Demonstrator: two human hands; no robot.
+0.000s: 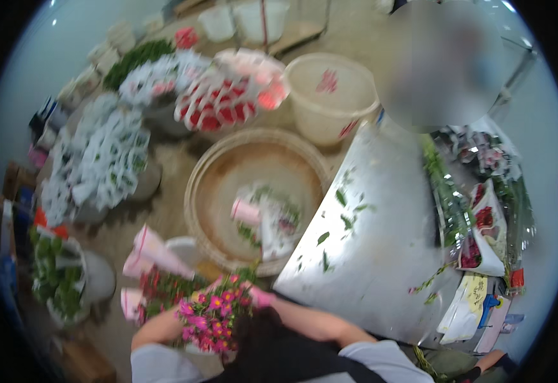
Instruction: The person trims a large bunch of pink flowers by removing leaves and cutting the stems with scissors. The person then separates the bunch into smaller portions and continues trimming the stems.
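Both of my hands are in pink gloves, close to my body at the lower middle. Between them is a bunch of magenta daisy-like flowers with yellow centres (216,306). My right hand (260,295) is on the right side of the bunch, at its stems and leaves. My left hand (212,287) lies behind the blooms and is mostly hidden by them. To the left of the bunch are red flowers (157,287) and pink paper-wrapped bundles (157,253). Ahead, a large round tub (260,136) holds a pink-and-white wrapper and leafy scraps.
A metal table (379,239) with loose leaves stands at the right, with wrapped flowers (485,230) and a blue-handled tool (487,309). Buckets of wrapped flowers (106,158) stand at the left, a white tub (331,105) ahead. A blurred person (444,67) is beyond the table.
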